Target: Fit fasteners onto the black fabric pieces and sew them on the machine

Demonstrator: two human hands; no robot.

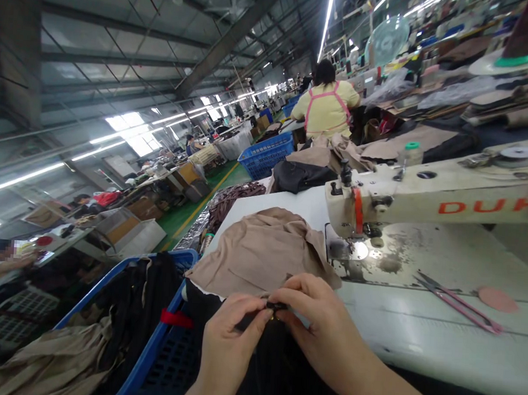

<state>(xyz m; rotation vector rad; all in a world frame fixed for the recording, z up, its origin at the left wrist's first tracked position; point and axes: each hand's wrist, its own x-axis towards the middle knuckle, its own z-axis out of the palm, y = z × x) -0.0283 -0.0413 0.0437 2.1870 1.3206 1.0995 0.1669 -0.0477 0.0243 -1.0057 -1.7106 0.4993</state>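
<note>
My left hand (234,333) and my right hand (317,320) meet in front of the table edge, fingertips pinched together. Between them is a small black piece with gold-coloured bits (277,307); its exact kind is too small to tell. Just beyond the fingers, a tan piece of fabric (261,251) lies rumpled on the white table, its near edge at my fingertips. The sewing machine (357,206) stands to the right of that fabric, its needle area close to the fabric's right side. Dark material below my hands blends into shadow.
Pink-handled scissors (461,302) and a pink disc (498,299) lie on the table at right. A blue basket (127,272) of black and tan cloth stands at left. Another blue basket (267,153) is farther back, near a person in yellow (327,109).
</note>
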